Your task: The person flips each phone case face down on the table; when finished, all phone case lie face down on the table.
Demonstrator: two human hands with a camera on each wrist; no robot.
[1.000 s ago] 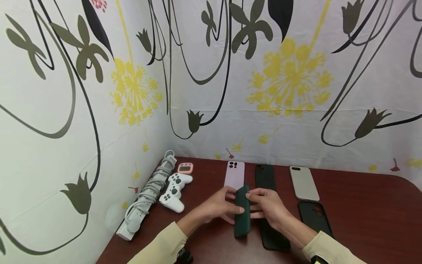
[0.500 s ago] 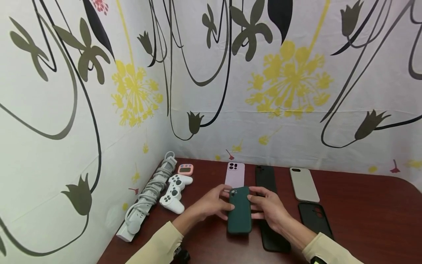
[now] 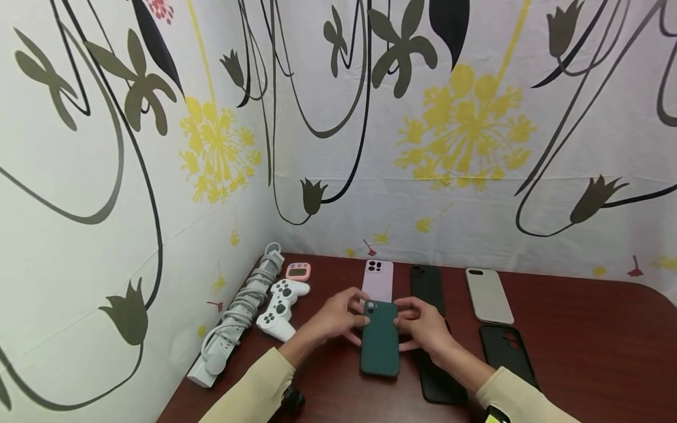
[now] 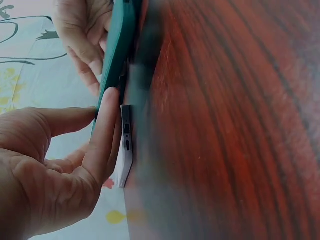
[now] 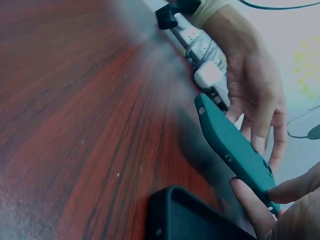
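Note:
A dark green phone case (image 3: 379,343) is held back-side up just above the table, its camera corner at the far left. My left hand (image 3: 337,316) pinches its left edge between thumb and fingers. On the opposite edge, my right hand (image 3: 423,328) pinches it the same way. The left wrist view shows the green case (image 4: 116,45) edge-on, tilted over the wood. Seen from the right wrist, the green case (image 5: 232,142) has small side openings. Whether a phone sits inside it cannot be told.
Behind the hands lies a lilac phone (image 3: 378,279). Right of them are a dark case (image 3: 426,285), a black case (image 3: 443,382), a beige case (image 3: 489,296) and another black case (image 3: 508,352). At left are a game controller (image 3: 282,308), power strip (image 3: 238,317) and pink timer (image 3: 298,271).
The green case has turned from nearly edge-on to showing its full back. It has also shifted slightly left with both hands, which keep their grip on its edges.

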